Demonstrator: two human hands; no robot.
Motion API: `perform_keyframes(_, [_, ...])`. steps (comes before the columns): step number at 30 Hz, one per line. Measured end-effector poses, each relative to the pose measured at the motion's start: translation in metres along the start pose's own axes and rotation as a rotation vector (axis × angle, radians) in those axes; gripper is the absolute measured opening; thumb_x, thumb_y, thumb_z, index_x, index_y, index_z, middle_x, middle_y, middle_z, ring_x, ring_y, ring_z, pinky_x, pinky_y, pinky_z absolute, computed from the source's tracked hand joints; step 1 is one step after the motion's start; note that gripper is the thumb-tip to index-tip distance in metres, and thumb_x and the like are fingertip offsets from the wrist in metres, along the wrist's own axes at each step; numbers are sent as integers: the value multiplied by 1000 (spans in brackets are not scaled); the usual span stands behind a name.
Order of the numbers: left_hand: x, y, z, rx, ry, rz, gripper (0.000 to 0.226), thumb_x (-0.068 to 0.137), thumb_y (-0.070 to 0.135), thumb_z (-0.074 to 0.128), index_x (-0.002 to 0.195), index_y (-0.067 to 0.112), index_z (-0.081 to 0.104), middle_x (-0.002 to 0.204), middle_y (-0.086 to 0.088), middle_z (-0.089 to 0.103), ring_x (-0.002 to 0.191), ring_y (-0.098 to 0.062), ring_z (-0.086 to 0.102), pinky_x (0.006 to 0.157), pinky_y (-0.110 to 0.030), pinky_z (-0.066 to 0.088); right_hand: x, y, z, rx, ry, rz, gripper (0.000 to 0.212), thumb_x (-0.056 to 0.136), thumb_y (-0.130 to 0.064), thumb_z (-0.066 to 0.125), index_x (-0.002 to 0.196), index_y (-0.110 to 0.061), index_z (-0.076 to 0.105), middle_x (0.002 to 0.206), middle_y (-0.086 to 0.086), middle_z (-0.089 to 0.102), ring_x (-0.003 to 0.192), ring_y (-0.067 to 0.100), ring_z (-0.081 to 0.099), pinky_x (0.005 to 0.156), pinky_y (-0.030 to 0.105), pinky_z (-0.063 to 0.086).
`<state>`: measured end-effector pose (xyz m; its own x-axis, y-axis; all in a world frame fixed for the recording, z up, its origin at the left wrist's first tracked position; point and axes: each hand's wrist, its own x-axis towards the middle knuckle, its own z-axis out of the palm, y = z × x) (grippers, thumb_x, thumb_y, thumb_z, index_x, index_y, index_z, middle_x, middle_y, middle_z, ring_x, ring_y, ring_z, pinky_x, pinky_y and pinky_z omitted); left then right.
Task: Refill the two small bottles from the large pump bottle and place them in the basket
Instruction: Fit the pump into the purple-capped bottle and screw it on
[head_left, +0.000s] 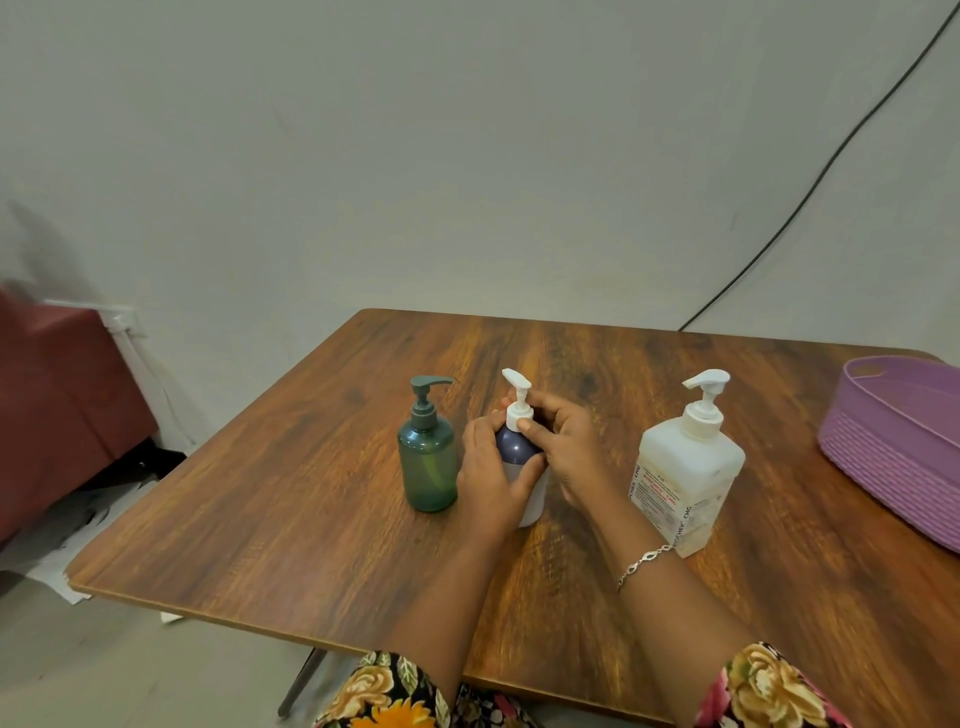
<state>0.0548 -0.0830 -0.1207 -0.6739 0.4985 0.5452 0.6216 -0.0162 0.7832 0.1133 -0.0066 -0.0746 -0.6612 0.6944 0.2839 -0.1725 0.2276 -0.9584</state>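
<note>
The left hand (488, 467) clasped the smooth, probably slippery purple bottle (514, 447); the right hand's (566, 447) fingers pinched its white pump collar (518, 415).

left hand (491, 473): wrapped around a bottle's body, thumb across its front, forearm reaching forward | right hand (566, 441): just beside the left, fingers curled at the white pump collar above the left hand's grip, thumb tip on the collar | right wrist: wore a thin silver bracelet (642, 563) | both sleeves: floral print
</note>
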Motion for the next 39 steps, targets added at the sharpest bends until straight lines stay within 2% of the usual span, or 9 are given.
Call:
perform_keyframes(5, [0,3,1,0,8,-18,56,75,26,75,122,11,48,116,1,48,106,-11,51,87,-27,46,2,-2,-1,-20,10,-14,31,80,6,62,102,-16,65,85,-16,67,81,-5,64,68,10,50])
perform_keyframes(9, [-1,5,2,14,12,-2,52,77,22,73,121,11,48,114,3,47,105,-12,50,85,-26,45,0,-1,3,-66,90,-48,34,78,4,65,112,-2,62,94,-5,65,83,0,63,71,9,50])
perform_keyframes(14, [-1,7,0,5,-1,-8,50,77,16,72,120,8,48,114,-1,48,105,-14,50,85,-27,45,-4,-1,10,-115,178,-73,35,79,2,66,113,-2,62,106,6,67,97,13,63,85,22,50])
perform_keyframes(17, [0,9,-1,-20,0,-21,52,76,16,74,121,6,49,116,-2,49,108,-14,50,88,-26,43,-1,-5,1,-71,59,-13,31,78,2,66,108,-8,64,105,7,67,96,12,63,85,23,50])
perform_keyframes(21, [-1,10,-2,-67,-13,-32,52,76,15,74,121,8,49,114,1,49,105,-9,50,87,-20,42,4,-6,-8,-161,-136,10,38,83,3,59,119,-10,59,116,3,62,105,9,57,92,22,46])
perform_keyframes(24, [-1,10,-3,-78,-21,-39,52,76,16,75,121,9,49,115,-1,50,105,-10,51,87,-22,43,3,-4,-5,-100,-63,10,39,80,7,60,117,-4,59,111,5,64,98,7,60,84,14,48])
perform_keyframes(31, [-1,7,-1,-14,4,-34,53,76,20,75,121,9,49,116,-2,52,105,-12,52,84,-26,45,2,-1,4,-103,57,6,39,76,8,65,114,0,61,106,11,67,96,15,62,81,18,49])
perform_keyframes(36, [-2,6,0,33,-6,-17,51,77,21,73,120,9,48,113,1,49,100,-9,50,76,-11,37,-3,1,11,-185,138,-38,31,76,3,67,107,-2,65,97,5,68,92,16,63,84,29,51])
perform_keyframes(39, [-2,7,0,41,-3,-17,48,78,20,72,118,10,49,110,6,47,96,-4,47,72,-2,34,-5,1,14,-220,172,-66,25,76,1,68,100,-4,67,87,-3,64,86,12,62,77,24,50])
